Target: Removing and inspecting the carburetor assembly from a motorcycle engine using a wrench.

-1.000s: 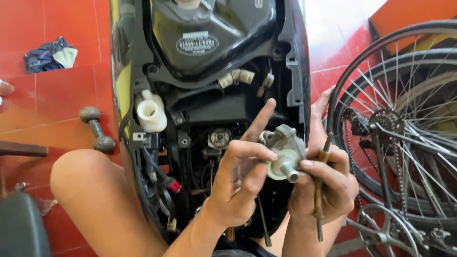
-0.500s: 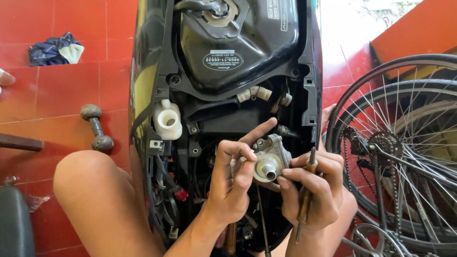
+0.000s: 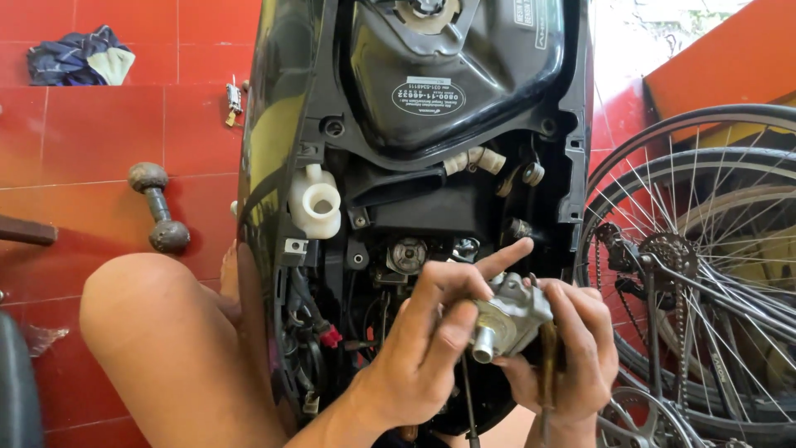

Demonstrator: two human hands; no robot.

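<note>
Holding a small metal carburettor between both hands over the open scooter bay: left hand clamps its body, forefinger extended; right hand cups it from behind and also grips a screwdriver. Best practice, judged: keep the part steady and its spout facing the viewer. Bicycle wheel alongside.

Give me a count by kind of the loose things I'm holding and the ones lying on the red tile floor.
Grey metal carburetor-like part, held in left hand and right hand: 1
Brown-handled screwdriver, in right hand: 1
Dark iron dumbbell: 1
Crumpled blue cloth: 1
Small metal piece: 1
Total: 5
</note>
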